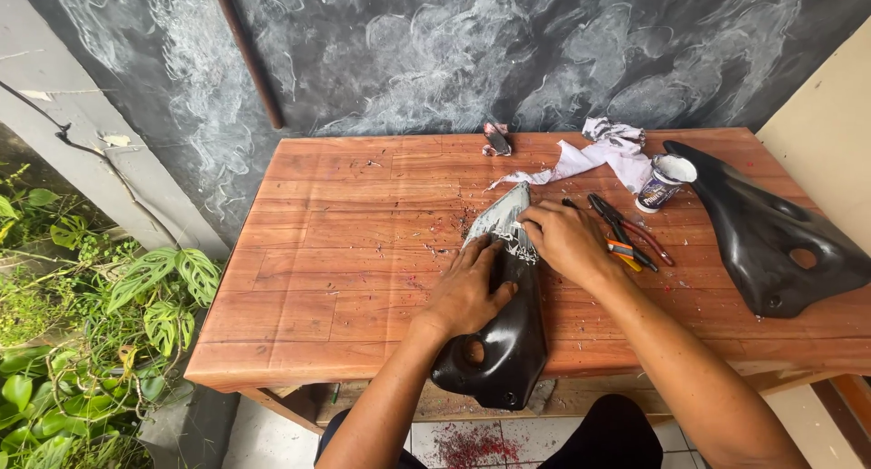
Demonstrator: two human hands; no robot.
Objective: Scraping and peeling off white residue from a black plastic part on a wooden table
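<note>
A black plastic fairing panel lies on the wooden table, its near end hanging over the front edge. Its far tip is scraped pale grey. My left hand presses flat on the panel's middle, holding it down. My right hand rests on the scraped tip with fingers curled; whether it holds a small tool is hidden. Paint flakes lie around the tip.
A second black panel lies at the table's right. A small open can, a crumpled rag, pliers and a screwdriver sit behind my right hand. A small object lies at the back edge. Plants grow on the left.
</note>
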